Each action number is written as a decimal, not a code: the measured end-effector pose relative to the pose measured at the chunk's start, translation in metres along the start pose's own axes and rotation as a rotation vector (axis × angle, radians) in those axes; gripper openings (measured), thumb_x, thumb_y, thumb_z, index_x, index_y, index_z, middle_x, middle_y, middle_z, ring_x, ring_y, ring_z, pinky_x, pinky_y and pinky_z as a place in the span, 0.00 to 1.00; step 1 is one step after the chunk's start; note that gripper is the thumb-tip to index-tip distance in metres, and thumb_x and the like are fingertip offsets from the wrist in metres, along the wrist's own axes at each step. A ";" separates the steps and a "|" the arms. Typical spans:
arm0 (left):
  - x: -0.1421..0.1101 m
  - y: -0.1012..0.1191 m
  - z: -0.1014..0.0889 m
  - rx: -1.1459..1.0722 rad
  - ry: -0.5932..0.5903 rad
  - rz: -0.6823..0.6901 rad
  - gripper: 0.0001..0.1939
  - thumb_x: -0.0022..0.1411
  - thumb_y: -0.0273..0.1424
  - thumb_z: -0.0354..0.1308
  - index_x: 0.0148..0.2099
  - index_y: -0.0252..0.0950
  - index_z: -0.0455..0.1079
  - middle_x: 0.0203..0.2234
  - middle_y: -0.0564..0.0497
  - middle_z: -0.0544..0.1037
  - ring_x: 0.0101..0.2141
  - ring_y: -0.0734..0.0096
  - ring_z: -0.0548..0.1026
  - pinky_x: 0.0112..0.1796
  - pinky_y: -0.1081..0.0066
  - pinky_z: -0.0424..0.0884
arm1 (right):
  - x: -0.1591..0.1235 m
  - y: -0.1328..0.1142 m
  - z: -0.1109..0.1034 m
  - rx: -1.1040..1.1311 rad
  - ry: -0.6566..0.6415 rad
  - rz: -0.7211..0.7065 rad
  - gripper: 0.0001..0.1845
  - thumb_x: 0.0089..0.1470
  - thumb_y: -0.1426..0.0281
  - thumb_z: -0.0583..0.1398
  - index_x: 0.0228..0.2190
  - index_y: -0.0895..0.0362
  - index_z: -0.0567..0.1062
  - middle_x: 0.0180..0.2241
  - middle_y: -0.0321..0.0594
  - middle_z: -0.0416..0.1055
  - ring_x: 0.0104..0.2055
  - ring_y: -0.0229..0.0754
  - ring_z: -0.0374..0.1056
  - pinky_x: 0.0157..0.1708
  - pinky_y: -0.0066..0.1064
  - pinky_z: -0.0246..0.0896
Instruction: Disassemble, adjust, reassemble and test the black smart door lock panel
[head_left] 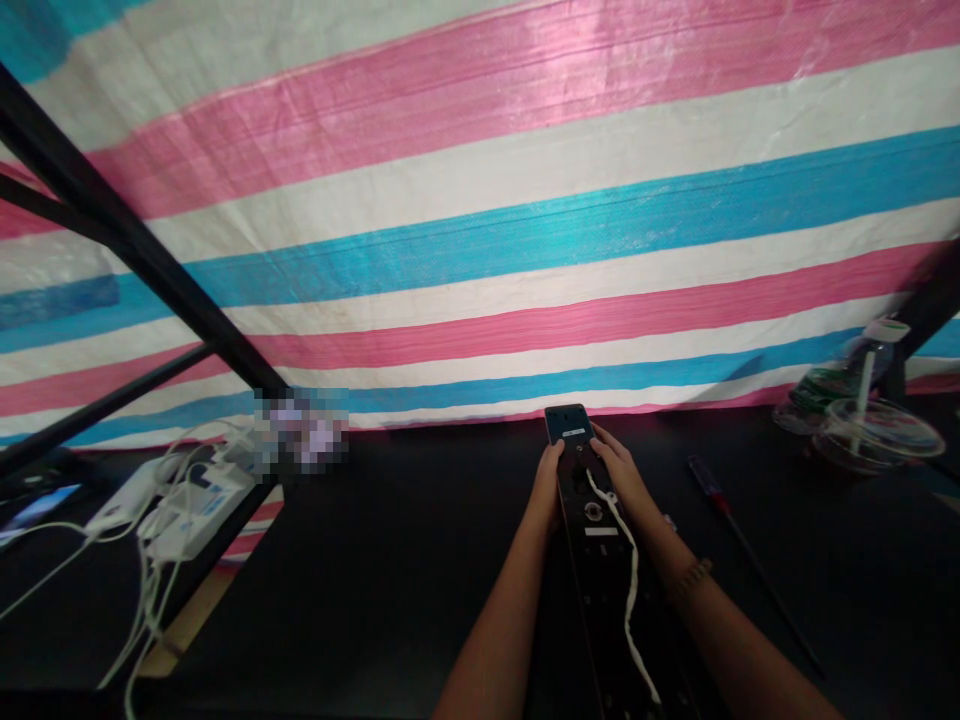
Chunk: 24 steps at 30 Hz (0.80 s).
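Observation:
A long, narrow black panel (pixel 592 570) stretches away from me over the dark table, with small holes, white labels and a round fitting on its upper face. A white cord (pixel 634 590) runs loosely along it toward me. My left hand (pixel 549 480) grips the left edge near the far end, thumb on top. On the opposite edge, my right hand (pixel 621 470) is closed in the same way. Both hands' undersides are hidden. To the right of my right hand lies a long screwdriver (pixel 739 530) with a dark and red handle.
A clear plastic bowl (pixel 874 435) and a bottle (pixel 844 375) stand at the back right. White power strips (pixel 199 510) with tangled cables lie at the left, near a lit phone (pixel 41 510). Black frame bars (pixel 142 235) slant before a striped tarp (pixel 480 230).

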<state>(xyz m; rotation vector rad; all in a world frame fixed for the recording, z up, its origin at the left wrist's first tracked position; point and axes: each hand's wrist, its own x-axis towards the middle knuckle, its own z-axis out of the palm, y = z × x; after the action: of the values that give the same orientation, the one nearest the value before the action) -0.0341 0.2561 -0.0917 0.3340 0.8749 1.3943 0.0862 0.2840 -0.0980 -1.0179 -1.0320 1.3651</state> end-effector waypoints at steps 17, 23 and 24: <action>-0.001 -0.001 0.000 0.006 0.002 0.000 0.22 0.55 0.42 0.66 0.47 0.32 0.75 0.34 0.45 0.83 0.36 0.58 0.81 0.41 0.63 0.75 | -0.001 -0.001 0.000 0.004 0.008 -0.003 0.29 0.45 0.56 0.66 0.48 0.55 0.79 0.51 0.44 0.77 0.55 0.57 0.70 0.56 0.46 0.64; 0.002 -0.002 -0.002 0.001 0.008 0.005 0.21 0.55 0.41 0.66 0.46 0.32 0.75 0.33 0.46 0.83 0.37 0.58 0.81 0.42 0.64 0.74 | -0.002 -0.003 0.002 -0.007 0.008 -0.007 0.30 0.45 0.55 0.66 0.49 0.55 0.79 0.50 0.44 0.78 0.53 0.56 0.72 0.54 0.45 0.65; 0.003 -0.002 -0.003 -0.001 0.010 0.007 0.21 0.55 0.41 0.66 0.46 0.33 0.75 0.33 0.46 0.82 0.37 0.59 0.81 0.42 0.64 0.74 | -0.002 -0.003 0.002 -0.012 0.008 -0.007 0.29 0.45 0.55 0.66 0.48 0.55 0.79 0.49 0.44 0.78 0.53 0.56 0.72 0.54 0.45 0.65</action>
<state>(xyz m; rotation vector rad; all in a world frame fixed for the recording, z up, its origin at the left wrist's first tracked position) -0.0344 0.2574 -0.0960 0.3298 0.8814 1.4040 0.0853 0.2825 -0.0950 -1.0270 -1.0378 1.3501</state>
